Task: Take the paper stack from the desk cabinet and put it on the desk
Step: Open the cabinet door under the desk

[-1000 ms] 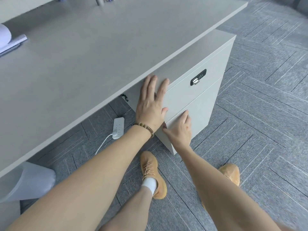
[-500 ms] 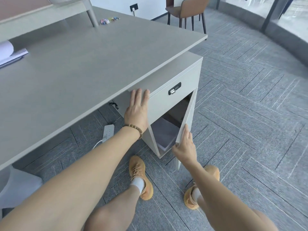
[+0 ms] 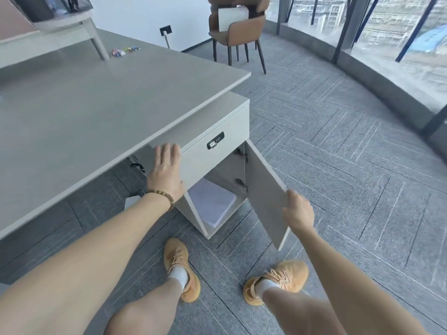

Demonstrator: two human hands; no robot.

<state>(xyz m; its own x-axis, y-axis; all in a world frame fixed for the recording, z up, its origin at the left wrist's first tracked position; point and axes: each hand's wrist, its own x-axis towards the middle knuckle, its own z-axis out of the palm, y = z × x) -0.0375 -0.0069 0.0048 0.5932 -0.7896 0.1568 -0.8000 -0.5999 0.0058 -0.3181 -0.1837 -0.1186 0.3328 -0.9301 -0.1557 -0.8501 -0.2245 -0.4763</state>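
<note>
A light grey desk cabinet (image 3: 225, 122) stands under the right end of the grey desk (image 3: 96, 112). Its lower door (image 3: 266, 187) is swung wide open to the right. Inside, on the cabinet floor, lies a white paper stack (image 3: 212, 201), its left part hidden by the drawer front. My left hand (image 3: 167, 172) rests flat with fingers together against the cabinet's upper left corner, beside the drawer with a black lock (image 3: 215, 143). My right hand (image 3: 297, 211) grips the free edge of the open door.
A brown chair (image 3: 239, 32) stands at the back by a white wall. A curved glass wall runs along the right. Small colourful items (image 3: 124, 50) lie far back on the desk. A white power strip (image 3: 131, 201) lies on the carpet under the desk. My orange shoes are below the cabinet.
The cabinet door went from shut to wide open, pulled right by my right hand. The paper stack inside came into sight. My left hand stayed on the cabinet; my view rose and backed away.
</note>
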